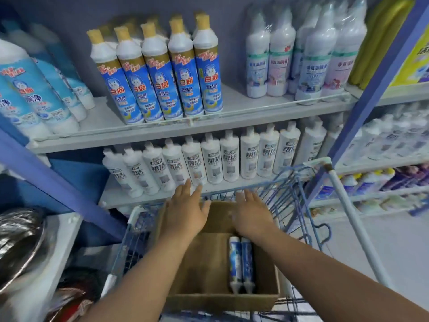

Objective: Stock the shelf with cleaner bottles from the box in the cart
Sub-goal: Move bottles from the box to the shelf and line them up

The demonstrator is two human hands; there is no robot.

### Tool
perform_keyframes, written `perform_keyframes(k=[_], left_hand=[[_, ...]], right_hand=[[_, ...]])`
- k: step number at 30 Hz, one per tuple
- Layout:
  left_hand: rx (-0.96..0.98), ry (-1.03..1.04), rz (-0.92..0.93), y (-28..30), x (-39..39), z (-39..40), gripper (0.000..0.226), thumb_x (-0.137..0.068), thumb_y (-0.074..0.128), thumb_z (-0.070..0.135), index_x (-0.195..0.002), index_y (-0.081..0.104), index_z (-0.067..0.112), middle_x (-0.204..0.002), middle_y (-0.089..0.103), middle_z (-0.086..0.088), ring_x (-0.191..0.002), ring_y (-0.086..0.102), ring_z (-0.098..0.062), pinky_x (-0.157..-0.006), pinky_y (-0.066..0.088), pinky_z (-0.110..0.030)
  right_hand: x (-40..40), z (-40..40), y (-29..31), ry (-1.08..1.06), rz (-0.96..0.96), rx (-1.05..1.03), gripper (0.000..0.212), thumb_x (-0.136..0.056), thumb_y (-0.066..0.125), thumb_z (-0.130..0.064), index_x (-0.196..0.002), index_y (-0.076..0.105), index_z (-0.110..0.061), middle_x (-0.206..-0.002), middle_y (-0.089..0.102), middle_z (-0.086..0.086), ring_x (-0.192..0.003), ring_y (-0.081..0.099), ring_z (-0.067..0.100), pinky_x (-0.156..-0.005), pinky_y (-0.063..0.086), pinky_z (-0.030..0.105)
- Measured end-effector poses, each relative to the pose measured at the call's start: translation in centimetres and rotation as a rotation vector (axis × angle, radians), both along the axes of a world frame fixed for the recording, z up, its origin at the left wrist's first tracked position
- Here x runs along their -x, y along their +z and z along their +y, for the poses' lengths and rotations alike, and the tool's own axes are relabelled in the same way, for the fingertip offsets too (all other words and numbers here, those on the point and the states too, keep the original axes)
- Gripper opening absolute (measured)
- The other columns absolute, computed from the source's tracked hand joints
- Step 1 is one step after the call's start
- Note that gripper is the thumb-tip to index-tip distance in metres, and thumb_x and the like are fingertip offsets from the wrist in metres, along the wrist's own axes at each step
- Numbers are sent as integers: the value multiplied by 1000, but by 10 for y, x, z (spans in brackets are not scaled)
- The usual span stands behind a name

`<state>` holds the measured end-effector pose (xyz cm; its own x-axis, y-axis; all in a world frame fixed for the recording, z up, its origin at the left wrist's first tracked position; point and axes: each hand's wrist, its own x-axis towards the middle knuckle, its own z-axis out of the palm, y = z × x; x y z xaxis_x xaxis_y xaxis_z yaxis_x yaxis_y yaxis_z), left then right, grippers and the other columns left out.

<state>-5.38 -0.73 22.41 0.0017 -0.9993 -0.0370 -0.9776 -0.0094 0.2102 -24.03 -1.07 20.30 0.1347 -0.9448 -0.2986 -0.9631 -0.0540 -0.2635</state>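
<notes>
A brown cardboard box (204, 263) sits in a blue wire cart (299, 189). Two blue-and-white cleaner bottles (241, 263) lie side by side along the box's right wall. My left hand (185, 212) hovers over the box's far left corner, fingers spread and holding nothing. My right hand (251, 214) is over the far right part of the box, just beyond the two bottles, fingers also apart and holding nothing. Behind the cart, the lower shelf (162, 194) carries a row of white cleaner bottles (209, 159). The upper shelf (232, 112) holds blue-labelled bottles with gold caps (162, 77).
The cart's white handle bar (348, 205) runs down the right. White bottles with pastel labels (299, 56) stand on the upper shelf at right, light blue bottles (34, 96) at left. A shiny metal item (21, 238) lies at lower left. More stocked shelves (383, 159) stand to the right.
</notes>
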Motion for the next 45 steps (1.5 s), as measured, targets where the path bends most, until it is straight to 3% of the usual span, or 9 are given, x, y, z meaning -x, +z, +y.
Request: perform_keyframes(k=[7, 11, 17, 27, 31, 34, 38, 42, 45], left_hand=[[-273, -53, 24, -79, -8, 14, 65, -98, 33, 60, -157, 22, 35, -169, 4, 3, -155, 4, -21, -122, 24, -45], [-419, -137, 10, -123, -16, 18, 64, -100, 35, 56, -158, 23, 32, -169, 7, -1, -154, 9, -24, -123, 11, -37], [-559, -115, 71, -191, -20, 22, 66, -96, 37, 62, -156, 26, 36, -168, 14, 3, -151, 17, -25, -121, 24, -45], [-723, -67, 39, -298, 7, 33, 70, -98, 37, 62, -156, 28, 25, -162, 32, -3, -148, 29, -23, -122, 22, -36], [-846, 100, 174, -335, 22, 33, 69, -97, 40, 62, -154, 34, 23, -160, 35, -5, -147, 31, -25, -118, 28, -37], [-910, 181, 262, -361, 30, 30, 66, -98, 41, 61, -150, 39, 20, -154, 44, -8, -142, 40, -29, -114, 34, -36], [-1011, 293, 404, -385, 43, 22, 60, -102, 40, 54, -148, 41, 14, -150, 49, -10, -136, 46, -30, -103, 37, -31], [-1103, 427, 652, -419, 52, 20, 63, -91, 45, 71, -128, 61, 22, -122, 69, -1, -110, 64, -20, -99, 45, -33], [-1113, 487, 771, -455, 57, 27, 61, -81, 50, 80, -107, 64, 27, -98, 72, 1, -88, 67, -11, -96, 50, -38]], right_hand=[[-19, 39, -74, -109, 35, -217, 71, -102, 41, -46, -160, 11, -16, -168, 7, 9, -155, 7, 29, -122, 21, 42], [-27, 57, -114, -233, 68, -362, 72, -100, 43, -44, -160, 11, -18, -167, 10, 8, -154, 11, 28, -119, 25, 41], [-27, 61, -167, -394, 39, -472, 69, -99, 41, -50, -157, 22, -19, -162, 26, 10, -145, 31, 29, -113, 37, 42], [-20, 40, -276, -555, -54, -674, 62, -99, 36, -50, -146, 36, -10, -143, 47, 15, -126, 49, 36, -103, 45, 44], [-16, 35, -312, -561, -93, -793, 55, -105, 33, -45, -150, 35, -13, -151, 40, 18, -135, 44, 36, -111, 39, 43], [-11, 35, -335, -798, -172, -832, 50, -105, 41, -39, -141, 48, -4, -141, 54, 18, -129, 52, 34, -103, 42, 34], [-10, 29, -366, -966, -237, -883, 61, -107, 27, -48, -142, 50, -5, -141, 56, 19, -126, 56, 31, -104, 43, 34], [-9, 24, -386, -1182, -403, -907, 68, -103, 28, -59, -133, 59, -7, -126, 65, 18, -98, 60, 26, -83, 47, 34], [-10, 24, -403, -1281, -410, -871, 73, -95, 36, -69, -129, 60, -10, -116, 69, 16, -98, 68, 29, -77, 52, 34]])
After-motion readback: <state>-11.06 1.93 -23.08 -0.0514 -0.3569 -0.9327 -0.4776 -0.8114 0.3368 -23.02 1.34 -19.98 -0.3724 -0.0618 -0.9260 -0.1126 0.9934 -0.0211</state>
